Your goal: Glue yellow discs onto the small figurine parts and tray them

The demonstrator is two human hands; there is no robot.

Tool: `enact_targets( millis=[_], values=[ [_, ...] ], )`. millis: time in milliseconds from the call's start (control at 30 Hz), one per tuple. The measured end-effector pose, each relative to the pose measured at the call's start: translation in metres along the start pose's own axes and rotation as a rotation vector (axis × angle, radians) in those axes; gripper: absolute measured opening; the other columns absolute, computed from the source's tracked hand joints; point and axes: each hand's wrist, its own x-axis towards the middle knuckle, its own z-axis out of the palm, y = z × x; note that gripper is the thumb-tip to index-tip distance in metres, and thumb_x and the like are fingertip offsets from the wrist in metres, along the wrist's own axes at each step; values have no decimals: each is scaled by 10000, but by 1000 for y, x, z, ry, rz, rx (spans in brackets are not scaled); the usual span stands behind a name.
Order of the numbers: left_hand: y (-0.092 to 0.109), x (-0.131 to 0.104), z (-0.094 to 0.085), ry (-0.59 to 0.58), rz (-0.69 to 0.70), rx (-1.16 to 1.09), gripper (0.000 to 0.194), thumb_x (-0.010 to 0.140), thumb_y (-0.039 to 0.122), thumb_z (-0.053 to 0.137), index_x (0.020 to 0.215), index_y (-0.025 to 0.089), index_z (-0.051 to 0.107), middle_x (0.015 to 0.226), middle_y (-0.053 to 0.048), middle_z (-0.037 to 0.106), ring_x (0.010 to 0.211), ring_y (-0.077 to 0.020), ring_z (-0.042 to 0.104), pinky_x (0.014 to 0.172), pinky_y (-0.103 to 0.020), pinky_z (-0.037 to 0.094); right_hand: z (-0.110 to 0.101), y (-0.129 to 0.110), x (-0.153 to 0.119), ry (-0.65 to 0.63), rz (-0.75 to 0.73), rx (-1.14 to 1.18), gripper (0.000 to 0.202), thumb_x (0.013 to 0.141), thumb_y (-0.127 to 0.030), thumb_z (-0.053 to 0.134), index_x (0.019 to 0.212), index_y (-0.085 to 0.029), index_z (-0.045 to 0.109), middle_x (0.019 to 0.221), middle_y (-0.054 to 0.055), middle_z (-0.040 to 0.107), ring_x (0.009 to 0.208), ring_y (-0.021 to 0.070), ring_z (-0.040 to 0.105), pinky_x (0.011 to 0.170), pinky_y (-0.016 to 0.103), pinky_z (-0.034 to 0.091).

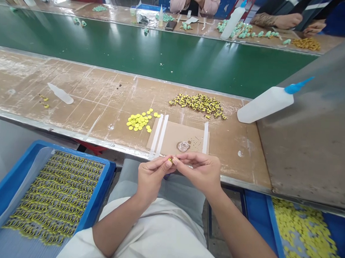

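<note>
I see both hands, left [151, 176] and right [200, 171], pinching a small yellow piece [171, 159] at the bench [75, 101] edge. Discs [139, 121], card [177, 139], bottle [266, 104] lie beyond; trays [1, 197] flank my lap.

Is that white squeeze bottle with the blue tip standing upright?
No, the squeeze bottle lies tilted on its side at the bench's right end, blue tip pointing up and right.

The belt [153, 55] was dark green, and the table [84, 97] was brown with white scratchy lines. The round discs [139, 121] were bright yellow, while the pile of little pieces [199, 103] was yellow and black. The tray [4, 197] was blue with rows of yellow and black pieces, and the bottle [264, 105] was white with a blue tip.
</note>
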Motion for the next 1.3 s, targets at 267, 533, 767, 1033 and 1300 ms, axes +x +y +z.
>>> enact_targets(
  millis=[267, 533, 767, 1033, 1300],
  values=[
    [-4, 5, 0, 16, -100, -16, 289, 733, 319, 857, 970, 162, 803, 991, -114, 779, 889, -222, 745, 846, -329, 627, -3, 5, -2, 38, 51, -6, 233, 745, -362, 856, 847, -165, 787, 762, 66, 739, 670, 229, 732, 646, 280, 660],
    [-4, 4, 0, 57, -94, 13, 326, 718, 342, 865, 968, 143, 801, 983, -124, 779, 889, -241, 747, 841, -353, 630, 2, 12, -2, 76, 73, -6, 252, 718, -381, 865, 815, -164, 780, 743, 68, 735, 659, 237, 730, 641, 290, 660],
    [-3, 7, 0, 49, -135, 11, 341, 715, 355, 867, 974, 143, 801, 977, -129, 779, 873, -230, 748, 843, -338, 622, 1, 15, 1, 60, 74, 2, 266, 720, -392, 863, 813, -159, 774, 735, 71, 733, 648, 230, 726, 623, 276, 652],
    [-2, 5, 0, -64, -158, -17, 289, 771, 293, 833, 1036, 183, 789, 1090, -101, 764, 954, -193, 732, 864, -259, 606, -3, 12, -3, 93, 91, 43, 249, 712, -358, 883, 825, -165, 774, 757, 70, 736, 659, 216, 728, 620, 241, 645],
    [-2, 1, -1, -23, -62, 36, 270, 749, 292, 846, 990, 180, 800, 1014, -96, 773, 925, -223, 733, 858, -342, 631, -1, 7, -3, 73, 56, 5, 202, 710, -329, 866, 789, -164, 779, 727, 66, 732, 638, 213, 725, 599, 226, 638]
  ],
)
